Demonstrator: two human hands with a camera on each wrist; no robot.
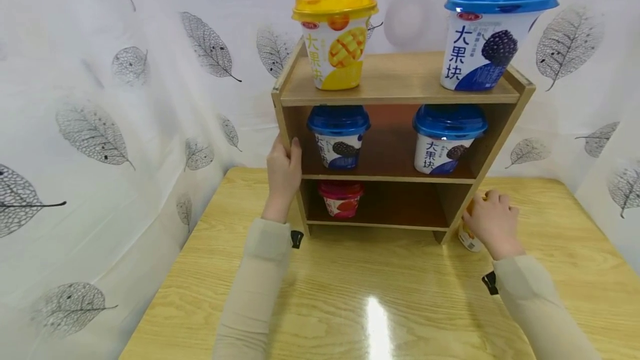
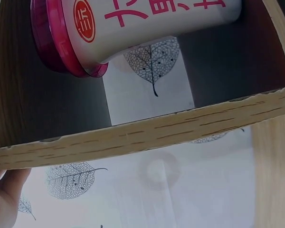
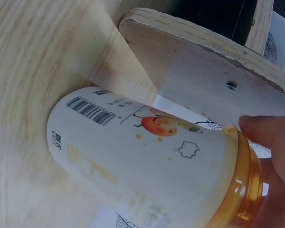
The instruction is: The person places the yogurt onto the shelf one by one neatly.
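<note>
A small wooden shelf (image 1: 375,178) stands on the table. My left hand (image 1: 284,174) grips its left side panel near the middle tier; in the left wrist view only part of that hand (image 2: 4,197) shows at the panel's edge. Beside the shelf's right side, my right hand (image 1: 494,221) holds a white yogurt cup (image 3: 147,152) by its orange lid (image 3: 240,190). The cup's base is down at the tabletop, and its printed side with a barcode and a cartoon fruit faces the right wrist camera. From the head, the hand covers most of this cup (image 1: 469,238).
On the shelf top stand a yellow-lidded cup (image 1: 337,38) and a blue-lidded cup (image 1: 492,32). Two more blue-lidded cups, left (image 1: 340,138) and right (image 1: 445,140), occupy the middle tier. A red-lidded cup (image 1: 342,200) sits bottom left. A leaf-print curtain (image 1: 125,126) hangs behind the table (image 1: 325,293).
</note>
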